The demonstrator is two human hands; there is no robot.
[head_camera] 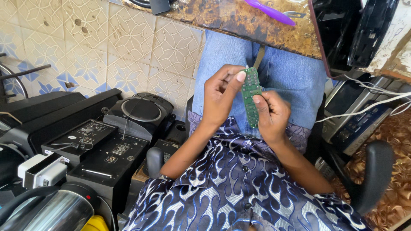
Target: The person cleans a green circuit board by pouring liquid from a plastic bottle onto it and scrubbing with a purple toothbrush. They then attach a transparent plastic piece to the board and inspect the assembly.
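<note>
A long narrow green circuit board [250,90] is held upright over my lap between both hands. My left hand [220,94] grips its upper left edge, thumb tip pressed near the top. My right hand [270,114] holds the lower right side, with a finger lying on the board's face. Blue jeans [291,72] and a dark flame-patterned shirt [239,192] lie beneath.
A worn wooden table edge [239,19] with a purple plastic tool [269,11] lies ahead. Black speakers and audio units [107,141] crowd the left floor. More electronics with white cables [364,109] sit at right, beside a black chair armrest [374,175].
</note>
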